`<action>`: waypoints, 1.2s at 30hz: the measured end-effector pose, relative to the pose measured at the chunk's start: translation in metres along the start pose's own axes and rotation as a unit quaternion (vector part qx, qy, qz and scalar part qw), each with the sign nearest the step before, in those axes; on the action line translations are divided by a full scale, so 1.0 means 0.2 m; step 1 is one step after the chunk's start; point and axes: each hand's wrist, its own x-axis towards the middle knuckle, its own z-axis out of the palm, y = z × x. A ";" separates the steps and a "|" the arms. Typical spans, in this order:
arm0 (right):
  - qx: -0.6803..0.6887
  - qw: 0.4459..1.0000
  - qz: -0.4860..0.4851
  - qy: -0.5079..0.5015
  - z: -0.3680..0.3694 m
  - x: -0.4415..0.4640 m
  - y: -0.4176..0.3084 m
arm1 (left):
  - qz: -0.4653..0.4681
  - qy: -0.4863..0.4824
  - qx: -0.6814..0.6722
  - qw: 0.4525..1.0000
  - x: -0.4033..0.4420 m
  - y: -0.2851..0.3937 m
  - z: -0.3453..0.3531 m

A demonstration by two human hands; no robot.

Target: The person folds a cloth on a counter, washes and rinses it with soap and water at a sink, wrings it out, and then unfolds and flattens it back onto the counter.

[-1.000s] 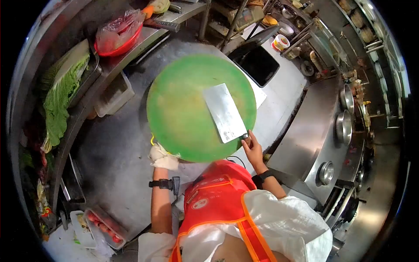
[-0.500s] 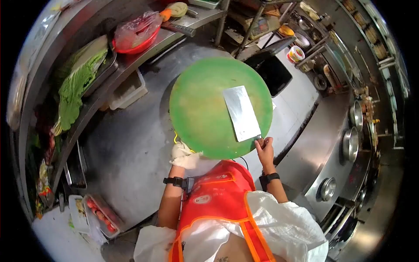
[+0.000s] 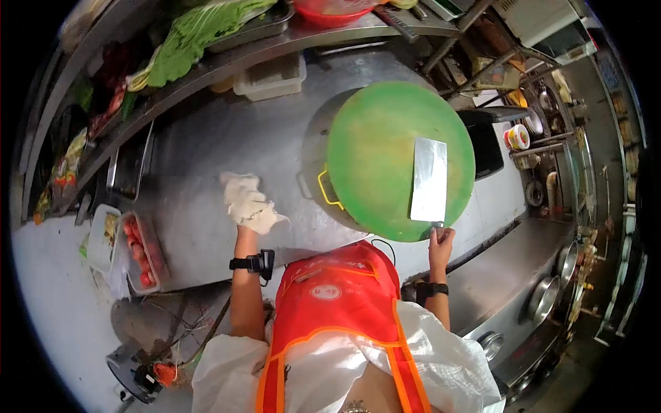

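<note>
A round green cutting board [image 3: 379, 158] with a yellow handle on its left edge rests on the metal table. On its right half lies a cleaver [image 3: 429, 180], blade flat, handle toward me. My right hand [image 3: 441, 241] has its fingers closed round the cleaver's handle at the board's near right edge. Left of the board, my left hand [image 3: 248, 221] is at a whitish cloth [image 3: 246, 199] on the tabletop; the cloth covers its fingers.
Leafy cabbage [image 3: 196, 41] and a red basin [image 3: 334, 14] sit on the raised shelf. Beneath it is a plastic container [image 3: 275, 81]. A tub of red items [image 3: 142, 251] stands at the left. A black bin [image 3: 485, 151] is right of the board.
My left hand and the cloth have moved left, from the board's edge onto the metal table. The view has turned, and my right hand remains at the cleaver's handle.
</note>
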 end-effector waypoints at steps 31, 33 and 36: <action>0.021 0.786 -0.406 -0.465 0.83 -0.76 -0.99 | -0.169 -0.375 -0.340 0.846 -0.36 0.23 -0.43; 0.023 0.784 -0.415 -0.461 0.88 -0.73 -0.97 | -0.169 -0.378 -0.362 0.835 -0.32 0.19 -0.45; -0.011 0.784 -0.455 -0.422 0.97 -0.68 -0.96 | -0.036 -0.203 0.044 0.977 -0.18 -0.09 -0.55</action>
